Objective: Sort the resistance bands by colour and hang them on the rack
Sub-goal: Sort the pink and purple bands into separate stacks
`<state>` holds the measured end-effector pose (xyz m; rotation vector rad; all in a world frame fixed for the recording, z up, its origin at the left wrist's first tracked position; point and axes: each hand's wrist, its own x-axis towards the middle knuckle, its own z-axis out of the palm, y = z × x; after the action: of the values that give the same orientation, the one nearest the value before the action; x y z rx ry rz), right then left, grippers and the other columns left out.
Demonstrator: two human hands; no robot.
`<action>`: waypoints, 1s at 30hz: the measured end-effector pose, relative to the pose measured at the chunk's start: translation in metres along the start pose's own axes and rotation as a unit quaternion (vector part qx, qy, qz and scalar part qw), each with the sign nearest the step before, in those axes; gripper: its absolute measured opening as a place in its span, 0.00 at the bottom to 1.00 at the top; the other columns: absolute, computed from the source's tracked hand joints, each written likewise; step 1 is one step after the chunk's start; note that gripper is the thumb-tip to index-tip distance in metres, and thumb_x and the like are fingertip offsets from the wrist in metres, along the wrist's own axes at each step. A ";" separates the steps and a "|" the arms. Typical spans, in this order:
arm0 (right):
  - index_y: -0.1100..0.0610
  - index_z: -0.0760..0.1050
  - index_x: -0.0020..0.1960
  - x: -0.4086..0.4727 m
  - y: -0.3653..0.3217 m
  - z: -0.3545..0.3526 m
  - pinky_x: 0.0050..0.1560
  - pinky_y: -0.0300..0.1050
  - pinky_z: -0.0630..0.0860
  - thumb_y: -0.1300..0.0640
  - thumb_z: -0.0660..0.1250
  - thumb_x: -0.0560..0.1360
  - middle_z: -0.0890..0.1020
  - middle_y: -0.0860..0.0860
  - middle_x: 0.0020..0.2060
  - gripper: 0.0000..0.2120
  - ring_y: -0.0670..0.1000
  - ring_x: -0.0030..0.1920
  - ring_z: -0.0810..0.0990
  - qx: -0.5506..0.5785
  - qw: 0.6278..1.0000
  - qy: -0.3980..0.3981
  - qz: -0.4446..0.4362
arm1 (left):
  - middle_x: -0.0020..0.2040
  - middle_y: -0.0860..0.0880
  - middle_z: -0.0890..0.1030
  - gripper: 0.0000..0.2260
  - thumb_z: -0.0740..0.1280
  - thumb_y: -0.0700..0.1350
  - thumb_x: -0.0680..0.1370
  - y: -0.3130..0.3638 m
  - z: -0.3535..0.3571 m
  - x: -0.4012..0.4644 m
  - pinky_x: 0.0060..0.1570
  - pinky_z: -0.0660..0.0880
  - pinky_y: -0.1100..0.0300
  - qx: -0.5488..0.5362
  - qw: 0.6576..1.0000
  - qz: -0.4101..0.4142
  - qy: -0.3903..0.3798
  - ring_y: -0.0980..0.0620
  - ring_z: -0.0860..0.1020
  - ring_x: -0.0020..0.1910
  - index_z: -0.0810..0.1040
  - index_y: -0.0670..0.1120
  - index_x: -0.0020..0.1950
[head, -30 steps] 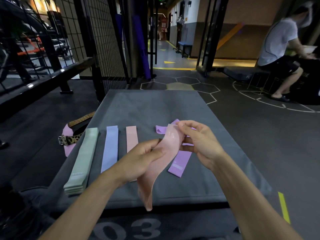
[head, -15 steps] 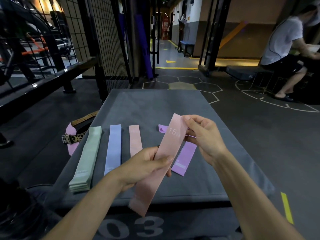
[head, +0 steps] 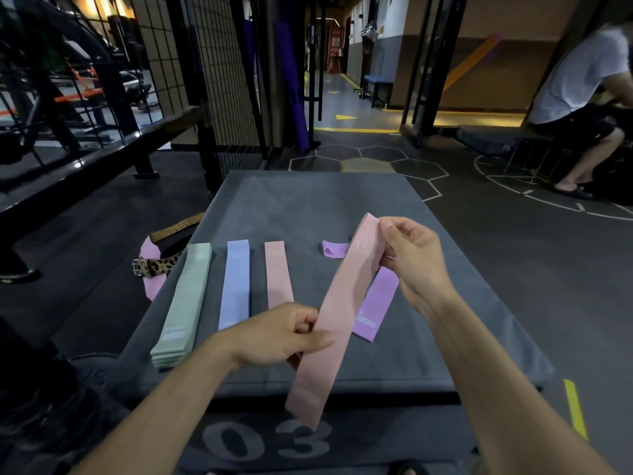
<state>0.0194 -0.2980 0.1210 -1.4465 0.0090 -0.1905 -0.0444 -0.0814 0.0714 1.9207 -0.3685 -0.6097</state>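
A pink resistance band is stretched flat and slanted above the grey padded box. My left hand pinches its middle, and my right hand pinches its top end. On the box lie a stack of green bands, a blue band, another pink band and a purple band partly hidden behind the held one. A second purple band lies curled further back.
A leopard-print belt and a pink band hang off the box's left side. A black mesh rack stands behind the box to the left. A person sits at the far right.
The held pink band has gone from twisted and drooping to straight and flat. My right hand has lifted its top end and the lower end now hangs past the box's front edge.
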 end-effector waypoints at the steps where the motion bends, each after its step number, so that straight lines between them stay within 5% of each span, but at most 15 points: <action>1: 0.62 0.80 0.51 0.002 0.002 -0.001 0.36 0.46 0.81 0.59 0.63 0.83 0.84 0.58 0.39 0.09 0.51 0.37 0.82 0.001 1.000 0.007 0.001 | 0.45 0.45 0.78 0.17 0.68 0.49 0.82 -0.006 -0.002 -0.001 0.48 0.76 0.53 0.013 1.000 -0.013 -0.012 0.50 0.75 0.45 0.77 0.34 0.56; 10: 0.59 0.80 0.48 0.020 0.015 -0.008 0.34 0.43 0.80 0.59 0.64 0.82 0.81 0.54 0.38 0.08 0.49 0.35 0.78 0.012 0.996 0.084 0.012 | 0.39 0.48 0.81 0.05 0.62 0.41 0.84 -0.035 0.009 -0.003 0.40 0.80 0.58 0.080 0.992 -0.073 -0.066 0.51 0.84 0.40 0.74 0.40 0.50; 24: 0.59 0.79 0.44 0.040 0.043 -0.032 0.37 0.43 0.82 0.62 0.63 0.81 0.82 0.55 0.40 0.09 0.52 0.39 0.81 -0.007 0.992 0.118 0.046 | 0.34 0.46 0.77 0.08 0.59 0.41 0.80 -0.021 -0.006 -0.017 0.22 0.71 0.59 0.140 0.979 -0.137 0.048 0.48 0.81 0.32 0.74 0.45 0.42; 30: 0.63 0.79 0.46 0.071 0.051 -0.003 0.29 0.42 0.80 0.66 0.64 0.80 0.81 0.59 0.39 0.06 0.54 0.35 0.80 -0.043 0.992 0.092 0.076 | 0.30 0.51 0.81 0.08 0.62 0.37 0.79 -0.016 -0.035 -0.025 0.23 0.70 0.61 0.089 0.978 -0.134 0.132 0.52 0.76 0.26 0.81 0.41 0.47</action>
<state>0.0949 -0.3047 0.0781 -1.5027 0.2811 -0.1991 -0.0455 -0.0361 0.0747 2.2121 0.0062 -0.4982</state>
